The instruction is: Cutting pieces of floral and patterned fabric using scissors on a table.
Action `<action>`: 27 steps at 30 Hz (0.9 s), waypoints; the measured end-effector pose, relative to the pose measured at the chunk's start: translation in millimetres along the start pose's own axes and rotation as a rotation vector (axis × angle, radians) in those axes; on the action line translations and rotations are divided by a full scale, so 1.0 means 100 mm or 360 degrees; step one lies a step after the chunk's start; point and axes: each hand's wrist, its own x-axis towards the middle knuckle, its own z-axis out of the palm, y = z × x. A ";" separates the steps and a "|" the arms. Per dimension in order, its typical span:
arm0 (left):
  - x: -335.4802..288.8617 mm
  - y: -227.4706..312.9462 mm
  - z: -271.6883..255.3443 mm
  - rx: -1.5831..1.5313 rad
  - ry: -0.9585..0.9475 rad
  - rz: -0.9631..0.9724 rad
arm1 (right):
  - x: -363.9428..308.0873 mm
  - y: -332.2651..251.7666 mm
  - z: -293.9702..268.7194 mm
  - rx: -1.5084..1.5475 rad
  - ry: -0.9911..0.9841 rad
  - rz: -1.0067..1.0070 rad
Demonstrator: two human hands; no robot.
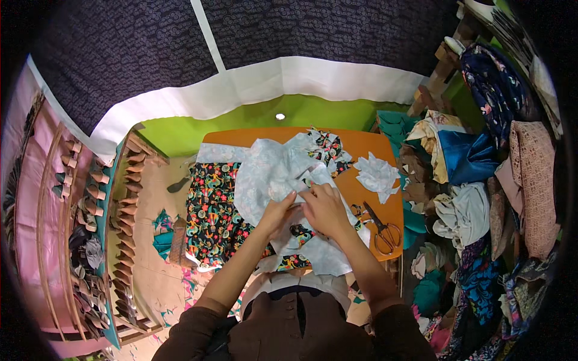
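Both hands are closed on a floral fabric (262, 171), whose pale reverse side faces up in a loose heap over the table's middle. My left hand (277, 213) pinches a fold between thumb and fingers. Close beside it on the right, my right hand (325, 207) grips the same fabric, its fingers bent in toward the left thumb. Under the heap, more black cloth with bright flowers (211, 207) lies spread at the left. Scissors (383, 231) with large looped handles rest near the right edge, apart from my right hand.
Pale cut scraps (377, 176) lie on the orange table (367, 141) at the right. Floral scraps (327, 147) sit at the far edge. Racks of shoes (126, 234) stand left; piled fabrics (466, 210) crowd the right. A dark patterned curtain (325, 36) hangs behind.
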 end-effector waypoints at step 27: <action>-0.27 0.08 -0.04 0.0628 -0.0040 0.0245 | -0.30 0.27 0.06 0.1719 -0.0160 0.0940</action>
